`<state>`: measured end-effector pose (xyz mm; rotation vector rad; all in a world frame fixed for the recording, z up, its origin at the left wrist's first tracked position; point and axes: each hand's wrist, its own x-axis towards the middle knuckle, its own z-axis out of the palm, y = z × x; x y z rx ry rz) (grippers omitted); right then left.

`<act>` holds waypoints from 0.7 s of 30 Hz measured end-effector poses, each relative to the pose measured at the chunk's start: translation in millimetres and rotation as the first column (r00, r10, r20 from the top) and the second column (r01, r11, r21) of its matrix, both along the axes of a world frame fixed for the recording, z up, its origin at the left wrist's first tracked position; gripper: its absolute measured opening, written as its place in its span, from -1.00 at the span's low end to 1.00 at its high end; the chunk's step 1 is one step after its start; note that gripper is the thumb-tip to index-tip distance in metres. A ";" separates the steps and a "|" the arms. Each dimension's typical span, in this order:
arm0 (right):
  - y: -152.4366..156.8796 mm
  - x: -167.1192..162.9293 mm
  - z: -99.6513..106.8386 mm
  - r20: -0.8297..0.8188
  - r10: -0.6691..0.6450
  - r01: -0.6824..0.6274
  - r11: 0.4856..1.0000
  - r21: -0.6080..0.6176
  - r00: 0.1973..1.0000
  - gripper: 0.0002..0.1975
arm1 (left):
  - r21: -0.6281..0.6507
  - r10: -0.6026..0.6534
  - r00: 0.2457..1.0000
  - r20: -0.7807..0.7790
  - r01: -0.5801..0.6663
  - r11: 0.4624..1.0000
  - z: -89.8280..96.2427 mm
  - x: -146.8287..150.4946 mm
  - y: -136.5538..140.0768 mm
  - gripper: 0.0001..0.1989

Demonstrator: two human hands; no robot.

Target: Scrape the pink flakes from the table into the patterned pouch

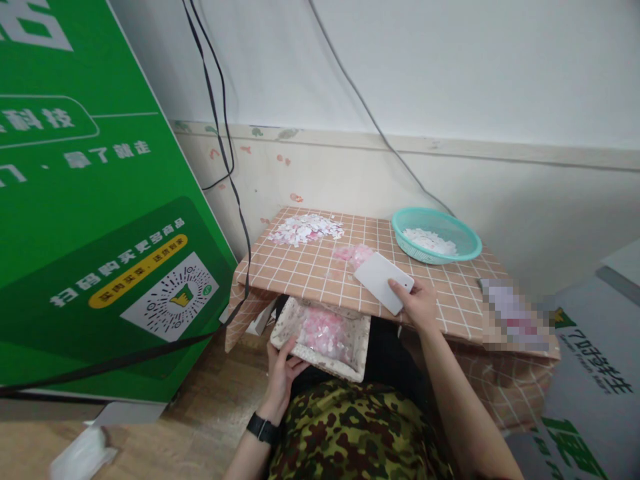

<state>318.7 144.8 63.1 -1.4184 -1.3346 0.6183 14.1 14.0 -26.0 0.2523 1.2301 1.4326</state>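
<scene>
My left hand (286, 368) grips the near left rim of a fabric-lined basket (354, 367), held just below the table's front edge. Inside the basket lie pink and clear small plastic packets (324, 332). A flat white card-like board (383, 281) with a small hole at one corner is in my right hand (416, 301), thumb on top. It is tilted over the table, its far left corner close to a small pile of pink packets (356, 255). Whether the board touches the pile I cannot tell.
A checkered cloth covers the table (440, 303). On it are a heap of small printed paper pieces (307, 229), a turquoise plastic basin (467, 250) holding white pieces (430, 241), and a blurred flat item (513, 313). A green sign (125, 200) and hanging black cables (220, 113) stand left.
</scene>
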 end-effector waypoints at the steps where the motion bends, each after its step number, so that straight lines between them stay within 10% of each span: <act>1: -1.2 0.5 -0.6 0.011 -0.015 0.015 1.000 0.001 1.000 -0.52 | -0.003 0.006 1.000 -0.001 -0.006 1.000 -0.6 -0.6 0.4 -0.39; 21: 43.9 -53.7 -1.2 0.006 0.307 -0.307 0.951 -0.035 0.952 -0.57 | -0.063 -0.044 0.999 0.008 0.045 0.997 3.7 -34.1 14.3 -0.43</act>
